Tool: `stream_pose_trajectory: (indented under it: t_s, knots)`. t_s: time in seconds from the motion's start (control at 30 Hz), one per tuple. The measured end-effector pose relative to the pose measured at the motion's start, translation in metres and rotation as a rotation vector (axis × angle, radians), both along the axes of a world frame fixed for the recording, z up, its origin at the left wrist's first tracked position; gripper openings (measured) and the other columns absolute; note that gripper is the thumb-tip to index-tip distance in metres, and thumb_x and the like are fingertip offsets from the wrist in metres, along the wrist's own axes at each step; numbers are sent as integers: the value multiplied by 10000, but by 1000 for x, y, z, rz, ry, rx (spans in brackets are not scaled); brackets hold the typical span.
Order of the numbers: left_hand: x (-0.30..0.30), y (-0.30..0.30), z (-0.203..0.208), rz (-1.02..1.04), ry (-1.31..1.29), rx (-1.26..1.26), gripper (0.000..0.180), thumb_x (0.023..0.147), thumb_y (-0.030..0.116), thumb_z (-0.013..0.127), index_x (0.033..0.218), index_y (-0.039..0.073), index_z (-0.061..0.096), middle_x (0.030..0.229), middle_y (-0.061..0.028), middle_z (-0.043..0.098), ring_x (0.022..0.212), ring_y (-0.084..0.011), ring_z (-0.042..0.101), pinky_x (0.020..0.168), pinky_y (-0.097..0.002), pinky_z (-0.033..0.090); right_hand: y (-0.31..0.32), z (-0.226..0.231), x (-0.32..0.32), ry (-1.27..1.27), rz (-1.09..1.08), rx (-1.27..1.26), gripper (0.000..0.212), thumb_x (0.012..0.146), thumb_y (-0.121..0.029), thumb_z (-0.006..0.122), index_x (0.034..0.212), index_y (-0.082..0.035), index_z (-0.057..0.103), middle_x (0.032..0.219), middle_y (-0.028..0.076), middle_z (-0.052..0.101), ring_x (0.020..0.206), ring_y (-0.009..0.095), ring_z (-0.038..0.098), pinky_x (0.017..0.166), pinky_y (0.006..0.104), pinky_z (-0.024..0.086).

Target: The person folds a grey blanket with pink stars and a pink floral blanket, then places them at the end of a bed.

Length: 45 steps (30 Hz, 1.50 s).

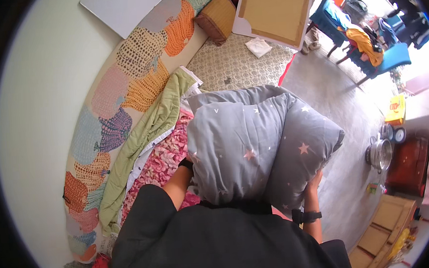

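Observation:
A thick grey comforter (240, 147) with a pink and white star print is bundled in front of my chest, folded into soft layers. My left hand (189, 166) presses in at the bundle's left side, its fingers mostly hidden by the cloth. On the opposite side, my right hand (314, 181) wraps around the lower right edge, so the bundle is held between both arms. A dark band (307, 217) circles my right wrist. Left of the bundle lie a pink floral cloth (158, 159) and a rumpled green quilt (148, 133).
A patterned mattress (213, 65) extends ahead, with a small white cloth (259, 47) and brown cushion (216, 18) on it. A crochet-print backrest (116, 86) lines the left wall. Rightward are grey floor (314, 86), blue chairs (391, 60) with clothes, metal pots (380, 154) and a wooden cabinet (384, 226).

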<state>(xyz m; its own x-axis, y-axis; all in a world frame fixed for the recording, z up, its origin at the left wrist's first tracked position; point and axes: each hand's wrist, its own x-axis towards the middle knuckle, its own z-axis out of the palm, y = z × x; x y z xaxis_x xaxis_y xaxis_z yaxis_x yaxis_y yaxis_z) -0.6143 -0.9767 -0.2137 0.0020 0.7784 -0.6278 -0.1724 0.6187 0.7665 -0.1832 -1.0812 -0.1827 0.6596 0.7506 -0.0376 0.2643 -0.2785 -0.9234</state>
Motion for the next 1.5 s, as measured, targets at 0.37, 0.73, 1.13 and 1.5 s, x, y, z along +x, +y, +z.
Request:
stream_pose_trajectory:
  t_s: [0.37,0.73,1.13,1.5]
  knots:
    - [16,314,-31,182,158,27,723,805,517,434,1267,-33,348,1248,-175,437,1084,-259,468,915,-385,364,382,-16,102,286,284,-171,612,939,-434,271,982,100,568,903,150,633,811,194,590,680,349,453]
    - [-21,628,-122,64,692,-208,737,853,531,383,1320,-34,311,1305,-162,418,1113,-235,461,934,-374,357,769,-111,82,-457,676,-486,706,854,-561,349,1375,-104,214,1395,217,220,1277,376,248,937,610,259]
    - [81,651,-165,16,1216,-279,1000,683,743,454,1415,200,41,1452,-181,-7,1315,-414,71,885,-719,212,790,-216,90,-861,1225,-934,1184,576,-711,612,1408,-196,-54,1430,173,-208,1308,395,-186,864,760,118]
    - [83,663,-206,68,1260,-392,796,772,691,357,1395,232,173,1414,-130,241,1286,-399,202,876,-725,216,794,-292,70,-900,1214,-1059,1193,661,-712,535,1351,-106,-226,1361,212,-336,1260,391,-302,916,718,45]
